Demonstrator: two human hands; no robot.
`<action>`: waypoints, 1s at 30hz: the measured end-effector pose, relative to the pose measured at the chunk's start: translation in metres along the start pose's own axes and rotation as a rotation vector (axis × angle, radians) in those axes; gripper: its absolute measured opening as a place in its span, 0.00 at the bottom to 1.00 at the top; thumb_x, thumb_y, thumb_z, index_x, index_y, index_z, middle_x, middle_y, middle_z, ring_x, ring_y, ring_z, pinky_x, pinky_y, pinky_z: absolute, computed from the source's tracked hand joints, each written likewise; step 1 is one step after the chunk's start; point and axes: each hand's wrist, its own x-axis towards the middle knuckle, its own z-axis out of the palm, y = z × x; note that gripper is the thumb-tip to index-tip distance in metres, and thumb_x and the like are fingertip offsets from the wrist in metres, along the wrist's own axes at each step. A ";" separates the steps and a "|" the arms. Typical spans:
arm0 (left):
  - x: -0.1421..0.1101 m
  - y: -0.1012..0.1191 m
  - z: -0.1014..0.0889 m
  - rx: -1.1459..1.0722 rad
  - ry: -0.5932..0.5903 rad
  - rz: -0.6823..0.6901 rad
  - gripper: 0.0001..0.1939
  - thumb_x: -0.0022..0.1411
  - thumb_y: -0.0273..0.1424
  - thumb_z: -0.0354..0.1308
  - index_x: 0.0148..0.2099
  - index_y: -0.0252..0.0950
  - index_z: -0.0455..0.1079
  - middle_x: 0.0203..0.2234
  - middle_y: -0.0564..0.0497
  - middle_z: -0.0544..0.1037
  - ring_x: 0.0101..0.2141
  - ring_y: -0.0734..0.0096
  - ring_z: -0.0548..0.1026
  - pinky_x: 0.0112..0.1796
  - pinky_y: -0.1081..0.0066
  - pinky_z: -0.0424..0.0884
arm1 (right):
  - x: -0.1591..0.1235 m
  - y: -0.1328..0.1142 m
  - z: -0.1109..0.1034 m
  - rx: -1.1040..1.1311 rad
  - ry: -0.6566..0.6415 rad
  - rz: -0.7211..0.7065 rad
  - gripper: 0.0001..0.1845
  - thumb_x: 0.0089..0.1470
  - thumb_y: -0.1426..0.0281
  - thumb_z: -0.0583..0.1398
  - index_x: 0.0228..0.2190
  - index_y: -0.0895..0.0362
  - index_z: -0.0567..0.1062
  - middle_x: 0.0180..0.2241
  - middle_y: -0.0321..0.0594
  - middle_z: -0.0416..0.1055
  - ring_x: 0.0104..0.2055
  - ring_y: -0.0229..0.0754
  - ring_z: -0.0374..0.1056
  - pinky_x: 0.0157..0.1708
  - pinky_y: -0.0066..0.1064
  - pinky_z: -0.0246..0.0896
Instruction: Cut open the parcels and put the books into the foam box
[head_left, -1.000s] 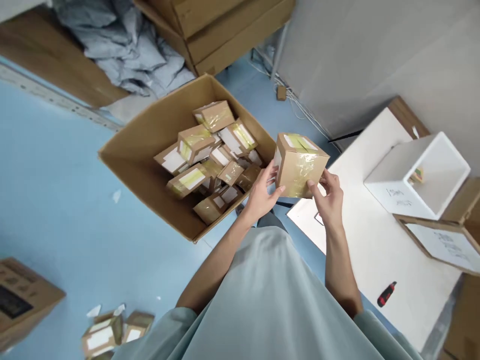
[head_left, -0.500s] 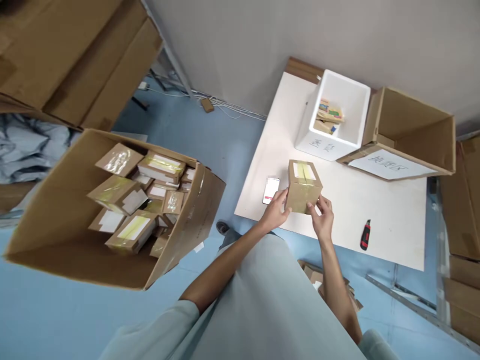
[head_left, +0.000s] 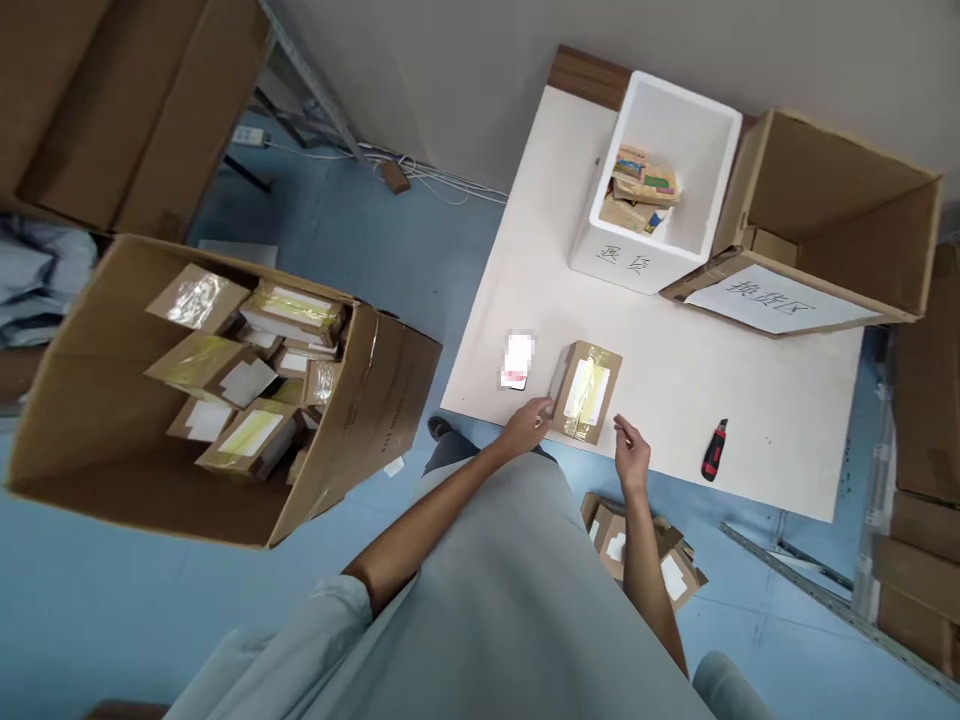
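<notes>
A small cardboard box (head_left: 589, 393) with a white label and yellowish tape lies on the white table (head_left: 697, 400) near its front edge. At the box's lower left corner is my left hand (head_left: 527, 426), fingers stretched out; whether they touch it I cannot tell. My right hand (head_left: 632, 455) hovers just right of the box, apart from it, with loosely bent fingers and nothing in them. A phone (head_left: 517, 360) with a bright, blurred screen rests left of the box. Further right lies a red and black utility knife (head_left: 715, 450).
A white foam box (head_left: 615, 255) holding small packets and an open carton (head_left: 832, 290) with a paper sign stand at the table's back. On the left, a large carton (head_left: 82, 400) holds several taped boxes. Flattened cardboard (head_left: 611, 535) lies below the table's front edge.
The small box, held up between both hands before, is now down on the table with its labelled side up. My right hand has let go and moved away from it. The view has shifted.
</notes>
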 end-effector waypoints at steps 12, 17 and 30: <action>-0.107 -0.054 -0.157 -0.451 0.439 -0.017 0.16 0.68 0.37 0.69 0.55 0.39 0.82 0.58 0.41 0.86 0.56 0.53 0.84 0.62 0.54 0.79 | -0.025 -0.184 0.159 -0.129 -0.295 -0.408 0.28 0.70 0.48 0.60 0.53 0.56 0.87 0.56 0.55 0.85 0.60 0.59 0.80 0.57 0.51 0.77; -0.180 -0.115 -0.241 -0.570 0.644 -0.020 0.14 0.69 0.37 0.67 0.54 0.39 0.83 0.55 0.42 0.87 0.55 0.54 0.84 0.62 0.55 0.79 | -0.091 -0.228 0.282 -0.201 -0.548 -0.499 0.28 0.71 0.46 0.60 0.51 0.54 0.87 0.54 0.54 0.86 0.58 0.57 0.82 0.59 0.51 0.77; -0.285 -0.263 -0.408 -0.693 1.154 -0.172 0.13 0.64 0.33 0.67 0.50 0.38 0.82 0.53 0.43 0.88 0.54 0.53 0.85 0.64 0.51 0.77 | -0.194 -0.280 0.493 -0.311 -1.081 -0.553 0.32 0.69 0.40 0.62 0.53 0.52 0.87 0.56 0.52 0.86 0.57 0.58 0.83 0.62 0.53 0.79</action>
